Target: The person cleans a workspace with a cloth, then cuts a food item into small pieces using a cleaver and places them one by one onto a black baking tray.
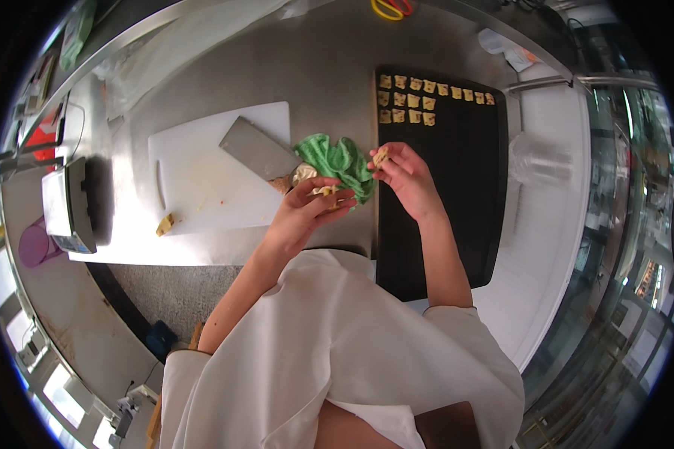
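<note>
My right hand [409,181] pinches a small dough piece [381,157] between thumb and fingers, above the left edge of a black baking tray [443,196]. Rows of flat dough slices with dark bits [414,101] lie at the tray's far end. Yellowish dough pieces [329,192] are held in my left hand [306,210], partly hidden by the fingers. Just beyond that hand lies a crumpled green cloth [337,157]. A broad-bladed cleaver [258,147] rests on a white cutting board [202,163], its handle end near a cream-and-brown item I cannot identify.
One dough offcut [165,224] sits at the board's near left corner. A kitchen scale [67,205] stands at the left of the steel worktop [331,67]. Scissors with yellow and red handles [390,8] lie at the far edge. Clear plastic wrap [539,160] is right of the tray.
</note>
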`<state>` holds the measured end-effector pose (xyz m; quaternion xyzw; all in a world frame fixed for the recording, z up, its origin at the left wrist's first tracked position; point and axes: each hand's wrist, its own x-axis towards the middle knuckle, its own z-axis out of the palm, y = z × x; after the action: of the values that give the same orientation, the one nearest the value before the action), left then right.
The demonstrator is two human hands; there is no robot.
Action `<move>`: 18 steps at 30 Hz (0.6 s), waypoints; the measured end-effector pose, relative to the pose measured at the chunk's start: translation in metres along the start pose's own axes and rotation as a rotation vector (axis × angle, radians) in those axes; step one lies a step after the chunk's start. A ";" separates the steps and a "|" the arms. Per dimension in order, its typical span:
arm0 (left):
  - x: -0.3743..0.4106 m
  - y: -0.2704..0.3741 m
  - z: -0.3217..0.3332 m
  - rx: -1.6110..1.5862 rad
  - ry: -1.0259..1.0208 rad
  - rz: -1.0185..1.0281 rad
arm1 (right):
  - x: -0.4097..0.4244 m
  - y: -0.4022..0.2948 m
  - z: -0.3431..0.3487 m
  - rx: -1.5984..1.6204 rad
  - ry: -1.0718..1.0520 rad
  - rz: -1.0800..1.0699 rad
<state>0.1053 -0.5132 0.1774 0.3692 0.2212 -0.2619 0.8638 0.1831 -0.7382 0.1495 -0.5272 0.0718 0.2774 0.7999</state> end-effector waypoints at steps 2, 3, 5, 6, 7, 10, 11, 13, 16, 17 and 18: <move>0.000 -0.004 -0.002 -0.018 -0.001 0.006 | 0.019 -0.004 -0.036 0.092 0.073 -0.013; 0.001 -0.005 -0.002 -0.022 -0.006 -0.003 | 0.030 -0.007 -0.057 0.115 0.129 -0.034; 0.002 -0.007 -0.004 -0.027 -0.005 -0.018 | 0.056 -0.015 -0.099 -0.106 0.313 -0.136; 0.002 -0.008 -0.006 -0.029 -0.010 -0.031 | 0.072 -0.017 -0.124 -0.336 0.387 -0.214; 0.003 -0.008 -0.005 -0.022 -0.002 -0.040 | 0.085 -0.018 -0.148 -0.565 0.462 -0.287; 0.005 -0.007 -0.003 -0.001 0.024 -0.052 | 0.116 -0.025 -0.189 -1.154 0.509 -0.422; 0.006 -0.007 -0.002 0.007 0.029 -0.054 | 0.120 -0.027 -0.193 -1.239 0.504 -0.408; 0.007 -0.007 -0.001 0.014 0.040 -0.052 | 0.126 -0.034 -0.191 -1.408 0.486 -0.377; 0.010 -0.007 0.000 0.012 0.052 -0.047 | 0.130 -0.036 -0.191 -1.511 0.448 -0.316; 0.011 -0.007 0.001 0.016 0.059 -0.049 | 0.130 -0.037 -0.189 -1.545 0.447 -0.310; 0.011 -0.006 0.002 0.020 0.063 -0.050 | 0.130 -0.037 -0.192 -1.561 0.451 -0.313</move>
<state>0.1106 -0.5219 0.1690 0.3802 0.2548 -0.2740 0.8458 0.3447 -0.8706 0.0429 -0.9781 -0.0569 0.0202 0.1994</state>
